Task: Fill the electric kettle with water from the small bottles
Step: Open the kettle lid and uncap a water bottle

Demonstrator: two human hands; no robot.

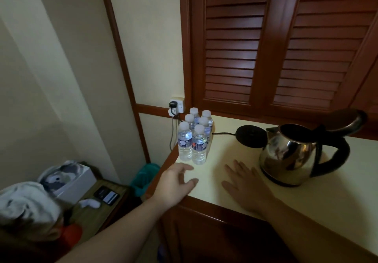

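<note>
Several small clear water bottles with white caps stand in a cluster at the far left corner of the cream counter. A steel electric kettle with a black handle stands to the right, lid flipped open, off its round black base. My left hand hovers just in front of the nearest bottles, fingers spread, holding nothing. Between the bottles and the kettle, my right hand lies flat on the counter, palm down.
A wall socket with a black plug sits behind the bottles; the cord runs to the base. Louvred wooden doors rise behind the counter. Lower left stand a teal bin and a low table with a white box, cloths and a phone.
</note>
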